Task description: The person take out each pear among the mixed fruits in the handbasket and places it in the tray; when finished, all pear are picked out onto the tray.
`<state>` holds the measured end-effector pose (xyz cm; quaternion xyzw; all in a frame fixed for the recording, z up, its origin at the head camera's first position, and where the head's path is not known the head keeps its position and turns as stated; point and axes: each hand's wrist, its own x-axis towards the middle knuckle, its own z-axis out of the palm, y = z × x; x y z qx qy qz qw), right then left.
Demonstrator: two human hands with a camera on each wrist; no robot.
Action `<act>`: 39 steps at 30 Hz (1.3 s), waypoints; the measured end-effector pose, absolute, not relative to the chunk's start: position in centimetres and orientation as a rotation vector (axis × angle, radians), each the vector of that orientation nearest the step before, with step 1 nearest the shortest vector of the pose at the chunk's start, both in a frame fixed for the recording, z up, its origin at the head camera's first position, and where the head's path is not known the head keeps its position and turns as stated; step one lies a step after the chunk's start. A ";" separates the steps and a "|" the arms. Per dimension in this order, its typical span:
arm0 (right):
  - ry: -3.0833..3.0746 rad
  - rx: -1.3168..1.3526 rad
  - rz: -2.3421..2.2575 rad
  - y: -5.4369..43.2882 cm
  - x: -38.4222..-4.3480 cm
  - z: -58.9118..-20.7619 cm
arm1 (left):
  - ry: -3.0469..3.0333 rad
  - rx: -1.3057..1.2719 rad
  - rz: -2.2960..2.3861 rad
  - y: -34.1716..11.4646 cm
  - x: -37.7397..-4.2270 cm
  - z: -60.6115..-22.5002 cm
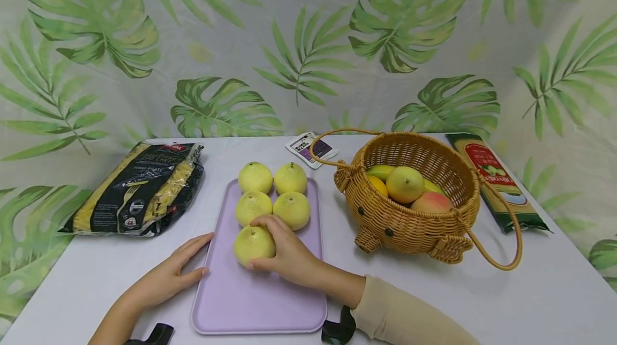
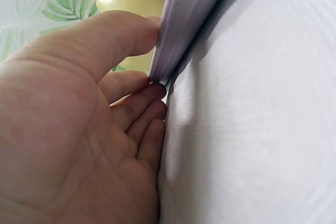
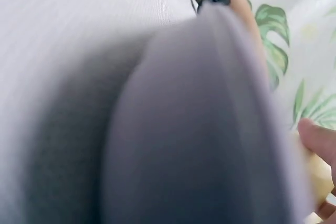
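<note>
My right hand grips a round yellow-green pear, thumb on the near side and fingers on the far side. That pear is at or just above the lilac tray. Behind it, two pears sit side by side, with two more at the tray's far end. With thumb and fingertips, my left hand touches the tray's left edge; the left wrist view shows its fingers mostly straight at the rim. In the right wrist view, the blurred tray hides most of the right hand.
Right of the tray stands a wicker basket with a raised handle, holding several fruits. A green and tan packet lies behind it. At the left is a bag of pasta. A small white and purple packet lies at the back.
</note>
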<state>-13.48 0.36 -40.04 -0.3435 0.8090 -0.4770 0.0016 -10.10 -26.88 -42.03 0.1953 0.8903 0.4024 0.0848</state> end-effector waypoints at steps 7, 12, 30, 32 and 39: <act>2.484 -1.153 -1.499 1.7 -13.3 -38.5 | 2.640 0.561 1.211 -26.9 -10.1 -42.0; 2.473 -1.254 -1.505 4.4 -12.6 -35.9 | 2.626 0.551 1.223 -26.8 -10.0 -41.9; 2.842 -1.833 -1.312 18.1 -9.9 -27.6 | 2.626 0.520 1.216 -27.0 -10.2 -42.1; 2.888 -1.834 -1.287 19.1 -9.8 -26.5 | 2.626 0.529 1.216 -27.0 -10.2 -42.1; 3.067 -1.739 -1.163 22.3 -10.8 -24.0 | 2.624 0.554 1.233 -26.8 -10.0 -41.9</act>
